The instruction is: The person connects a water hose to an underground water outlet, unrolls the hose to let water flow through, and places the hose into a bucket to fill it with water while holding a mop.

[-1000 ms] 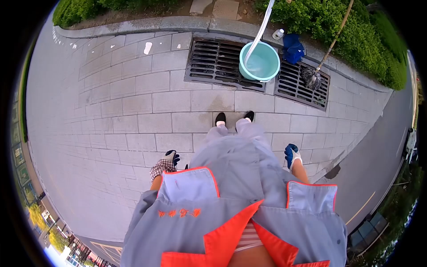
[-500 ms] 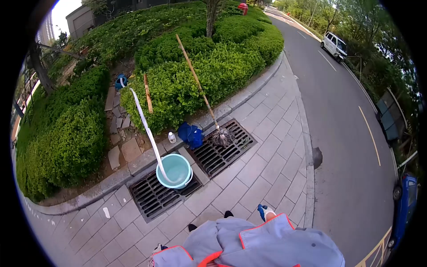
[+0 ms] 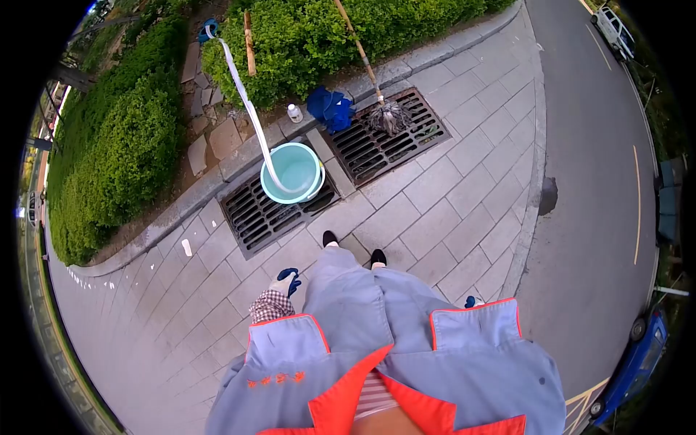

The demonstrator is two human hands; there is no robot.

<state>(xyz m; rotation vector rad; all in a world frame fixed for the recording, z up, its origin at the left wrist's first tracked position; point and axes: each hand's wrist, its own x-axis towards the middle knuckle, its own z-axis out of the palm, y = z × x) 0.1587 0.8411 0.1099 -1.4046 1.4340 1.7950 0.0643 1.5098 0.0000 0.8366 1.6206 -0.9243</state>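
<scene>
My left hand (image 3: 286,281), in a white glove with blue fingers, hangs beside my leg, loosely curled and with nothing visible in it. Only a bit of my right hand (image 3: 473,301), gloved the same way, shows past the jacket; its fingers are mostly hidden. Ahead of my feet, a light-blue bucket (image 3: 313,161) stands on a drain grate (image 3: 255,225). A white hose (image 3: 249,103) runs down into the water in it. A mop (image 3: 389,117) rests its grey head on a second grate (image 3: 364,160), its wooden handle leaning on the hedge.
A blue cloth (image 3: 330,109) and a white bottle (image 3: 294,113) sit by the kerb. A wooden stick (image 3: 249,43) lies against the hedge (image 3: 290,65). Right of the paving runs a road (image 3: 591,181) with a white van (image 3: 613,32) and a blue vehicle (image 3: 632,366).
My view has tilted down, so the bucket, mop and grates appear higher. My left hand has come into clearer view, while my right hand is now more covered by the jacket.
</scene>
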